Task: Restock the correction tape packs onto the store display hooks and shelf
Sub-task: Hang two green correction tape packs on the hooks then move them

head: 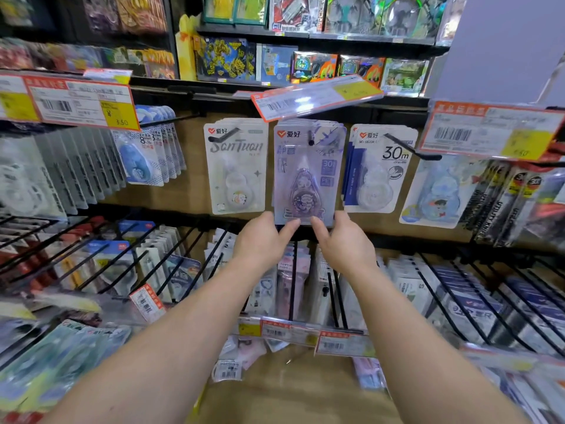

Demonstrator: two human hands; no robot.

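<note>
Mid-frame, both hands, left [263,240] and right [344,244], pinch the purple pack [308,175] already on its hook [311,139]; loose packs [232,367] lower centre seemingly remain.

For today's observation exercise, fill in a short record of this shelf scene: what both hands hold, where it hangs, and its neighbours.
held item: purple correction tape pack
left hand: pinches pack's bottom left corner
right hand: pinches pack's bottom right corner
pack position: hanging on centre hook
left neighbour: white pack
right neighbour: 30m pack
</note>
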